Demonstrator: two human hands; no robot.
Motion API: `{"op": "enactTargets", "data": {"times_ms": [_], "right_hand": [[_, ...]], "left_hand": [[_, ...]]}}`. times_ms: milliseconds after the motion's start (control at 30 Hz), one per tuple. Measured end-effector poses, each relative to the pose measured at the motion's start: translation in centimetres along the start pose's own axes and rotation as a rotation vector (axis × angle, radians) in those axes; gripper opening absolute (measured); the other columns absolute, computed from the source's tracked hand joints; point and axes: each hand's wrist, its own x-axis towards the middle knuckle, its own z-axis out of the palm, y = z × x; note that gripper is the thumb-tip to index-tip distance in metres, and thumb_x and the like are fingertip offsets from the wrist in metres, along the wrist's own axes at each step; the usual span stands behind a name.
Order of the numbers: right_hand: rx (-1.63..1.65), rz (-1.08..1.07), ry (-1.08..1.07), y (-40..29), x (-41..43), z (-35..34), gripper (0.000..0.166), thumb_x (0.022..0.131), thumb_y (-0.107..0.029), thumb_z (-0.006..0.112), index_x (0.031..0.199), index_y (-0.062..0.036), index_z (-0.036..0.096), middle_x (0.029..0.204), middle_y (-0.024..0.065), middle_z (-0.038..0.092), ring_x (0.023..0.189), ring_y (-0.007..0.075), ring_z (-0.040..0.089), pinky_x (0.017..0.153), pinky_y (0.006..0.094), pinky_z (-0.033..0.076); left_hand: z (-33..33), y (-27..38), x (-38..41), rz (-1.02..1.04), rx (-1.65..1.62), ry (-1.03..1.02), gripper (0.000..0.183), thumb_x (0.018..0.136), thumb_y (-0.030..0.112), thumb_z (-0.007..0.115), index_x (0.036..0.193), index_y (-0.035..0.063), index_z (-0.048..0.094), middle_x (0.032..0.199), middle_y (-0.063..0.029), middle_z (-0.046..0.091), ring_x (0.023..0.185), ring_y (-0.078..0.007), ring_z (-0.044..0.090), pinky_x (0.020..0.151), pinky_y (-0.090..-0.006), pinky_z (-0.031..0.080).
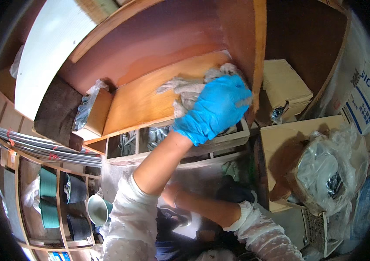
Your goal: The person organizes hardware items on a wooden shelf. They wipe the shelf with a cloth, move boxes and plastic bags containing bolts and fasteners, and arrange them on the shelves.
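Note:
My left hand, in a blue disposable glove, is on a crumpled grey cloth on the orange-brown wooden shelf board. A bit of the cloth shows at the far edge of the glove, by the fingers, so the hand appears closed on it. The cloth spreads left of the glove and up to the compartment's right corner. My right hand is low, blurred and partly behind my left forearm; its fingers and anything in them are hidden. Below the board, a wooden tray has compartments with metal parts.
An open cardboard box with bagged metal parts stands at the board's left end. Right are a closed carton and a plastic-lined box. Metal rods and green buckets are at left. A wooden divider rises beside my glove.

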Motion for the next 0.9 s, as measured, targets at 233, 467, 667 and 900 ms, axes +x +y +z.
{"op": "enactTargets", "data": {"times_ms": [233,467,667,900], "right_hand": [[-0.041,0.074,-0.024,1.5,0.1,1.4,0.021,0.079,-0.016,0.055,0.092,-0.007,0.069,0.096,0.0146,0.066,0.09,0.0273,0.065,0.073,0.0422,0.051],[0.023,0.1,0.04,3.5,-2.3,-0.2,0.02,0.078,-0.019,0.058,0.087,-0.0037,0.067,0.091,0.0167,0.065,0.088,0.0314,0.062,0.078,0.0418,0.05],[0.036,0.072,-0.005,3.9,-2.2,-2.0,0.032,0.081,-0.029,0.05,0.099,-0.0054,0.062,0.098,0.0173,0.063,0.094,0.0333,0.06,0.081,0.0441,0.048],[-0.014,0.131,-0.212,2.5,-1.4,-1.9,0.037,0.086,-0.035,0.051,0.112,-0.0097,0.056,0.111,0.0163,0.058,0.104,0.0328,0.055,0.088,0.0445,0.044]], "left_hand": [[-2.5,-0.3,-8.3,-0.006,0.34,-0.221,0.025,0.067,0.009,0.061,0.091,0.0147,0.063,0.103,-0.0025,0.055,0.081,-0.0245,0.052,0.068,-0.0355,0.045],[-10.3,-1.7,-18.7,-0.29,0.442,-0.211,0.023,0.06,0.004,0.064,0.081,0.0142,0.065,0.1,-0.0041,0.057,0.083,-0.0267,0.052,0.07,-0.0364,0.046],[-14.5,0.3,-20.5,-0.437,0.422,0.06,0.029,0.062,0.0,0.063,0.09,0.0106,0.065,0.108,-0.0128,0.056,0.096,-0.0335,0.053,0.081,-0.0389,0.045],[-4.8,-0.9,-14.0,-0.067,0.187,0.397,0.031,0.082,0.017,0.053,0.111,0.0077,0.057,0.116,-0.0164,0.054,0.104,-0.0338,0.052,0.087,-0.0431,0.044]]}}
